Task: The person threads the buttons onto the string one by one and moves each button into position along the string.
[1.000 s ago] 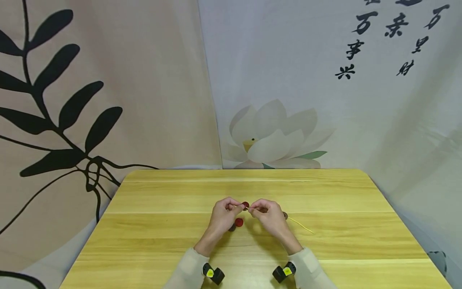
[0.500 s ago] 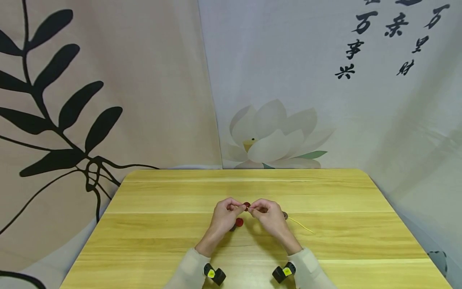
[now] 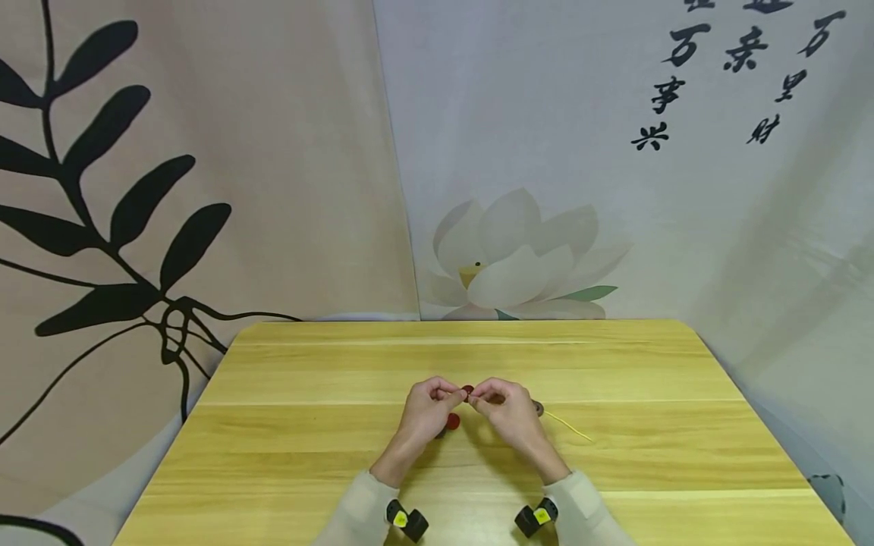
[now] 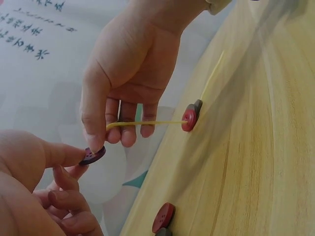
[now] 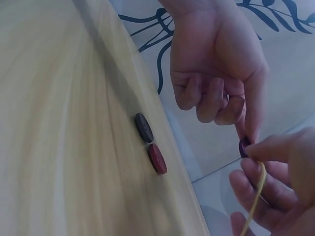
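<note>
Yellow, thin cord [image 4: 167, 122] sits pinched in my right grip [image 3: 508, 409]; my left grip [image 3: 423, 413] pinches a round, dark-maroon, holed button [image 4: 92, 157] above the wood-grained surface [image 3: 287, 455].

The dark purplish-red button [image 4: 93, 157], several-holed, was held tilted in midair; the yellow cord [image 4: 165, 122] ran to a red button [image 4: 189, 120] touching a grey button [image 4: 198, 105] and trailed beyond along the table [image 3: 307, 455].
</note>
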`<state>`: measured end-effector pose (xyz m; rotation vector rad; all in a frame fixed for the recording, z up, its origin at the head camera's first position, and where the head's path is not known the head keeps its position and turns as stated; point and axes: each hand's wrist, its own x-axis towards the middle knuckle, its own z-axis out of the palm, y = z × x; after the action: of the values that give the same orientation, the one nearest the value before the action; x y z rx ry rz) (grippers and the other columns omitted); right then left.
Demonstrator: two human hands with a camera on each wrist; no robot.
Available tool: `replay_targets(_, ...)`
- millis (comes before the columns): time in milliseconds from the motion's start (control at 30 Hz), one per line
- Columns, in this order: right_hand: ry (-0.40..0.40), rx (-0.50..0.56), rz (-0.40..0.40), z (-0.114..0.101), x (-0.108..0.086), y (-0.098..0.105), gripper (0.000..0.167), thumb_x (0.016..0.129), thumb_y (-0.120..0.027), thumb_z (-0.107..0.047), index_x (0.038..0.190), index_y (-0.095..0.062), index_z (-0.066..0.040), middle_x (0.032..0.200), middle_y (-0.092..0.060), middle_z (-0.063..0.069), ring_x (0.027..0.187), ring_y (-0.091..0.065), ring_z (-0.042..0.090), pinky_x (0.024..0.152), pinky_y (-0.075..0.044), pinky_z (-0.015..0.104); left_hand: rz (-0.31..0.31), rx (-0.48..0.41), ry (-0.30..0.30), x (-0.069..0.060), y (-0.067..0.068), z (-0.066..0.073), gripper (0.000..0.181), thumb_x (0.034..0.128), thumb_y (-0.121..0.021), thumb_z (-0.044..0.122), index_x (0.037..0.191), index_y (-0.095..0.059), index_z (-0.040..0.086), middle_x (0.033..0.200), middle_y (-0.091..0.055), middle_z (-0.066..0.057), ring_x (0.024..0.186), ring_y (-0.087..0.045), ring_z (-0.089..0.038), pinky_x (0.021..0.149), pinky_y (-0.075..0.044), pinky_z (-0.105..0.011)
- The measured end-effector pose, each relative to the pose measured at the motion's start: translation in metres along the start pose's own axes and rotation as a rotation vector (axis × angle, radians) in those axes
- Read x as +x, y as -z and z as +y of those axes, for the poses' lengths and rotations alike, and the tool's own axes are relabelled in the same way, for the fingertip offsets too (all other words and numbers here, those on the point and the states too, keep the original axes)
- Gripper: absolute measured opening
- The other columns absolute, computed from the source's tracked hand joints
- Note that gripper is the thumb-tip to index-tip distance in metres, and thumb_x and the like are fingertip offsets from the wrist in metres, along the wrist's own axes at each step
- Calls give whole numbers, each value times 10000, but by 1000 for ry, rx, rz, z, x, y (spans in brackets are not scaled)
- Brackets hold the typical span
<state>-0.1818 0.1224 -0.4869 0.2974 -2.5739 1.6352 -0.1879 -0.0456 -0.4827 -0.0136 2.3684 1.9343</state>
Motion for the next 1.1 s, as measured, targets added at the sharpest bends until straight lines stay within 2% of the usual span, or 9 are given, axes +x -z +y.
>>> replay_targets(167,20,-1,5,1,0,-1,39,867,-750,-92,868,-725,-122,752,-684,-72,772,-654,107,783,-530,327,5,5,3,0,0,-1,110,878,-739,155,872,-710,49,662,-491,19,547,-410,-95,464,-308,-204)
replay_targets(333,39,18,0,1,-1,-1,207,847,-757,-24,1013,-696,-131,739,-677,-40,783,-667,128,794,-543,342,-3,7,3,0,0,-1,120,878,-735,161,875,-707,44,666,-502,19,556,-409,-96,469,-307,-206)
replay_targets(467,30,47,-24,0,-2,0,335,854,-762,-54,1155,-640,-139,765,-679,-30,778,-652,134,800,-523,326,-13,5,5,0,1,0,128,890,-721,171,876,-701,45,671,-516,13,560,-414,-103,476,-312,-211)
replay_targets(567,22,47,-34,0,-2,-1,370,856,-767,-80,1192,-624,-138,775,-674,-36,773,-642,129,788,-511,311,-11,8,5,-1,0,0,133,888,-722,172,874,-698,42,673,-521,13,575,-430,-108,489,-328,-219)
replay_targets(833,88,-26,-37,4,0,-3,345,844,-765,-44,1164,-644,-94,778,-675,-43,761,-643,111,779,-522,322,0,0,17,1,-1,1,121,885,-721,162,872,-696,43,674,-526,14,584,-450,-111,507,-353,-225)
replay_targets(1100,103,-87,-17,2,-2,-7,335,822,-780,-26,1122,-658,-110,754,-654,-58,690,-591,93,658,-484,247,-6,11,30,0,0,3,118,895,-709,162,873,-699,47,674,-527,8,563,-428,-108,489,-333,-218)
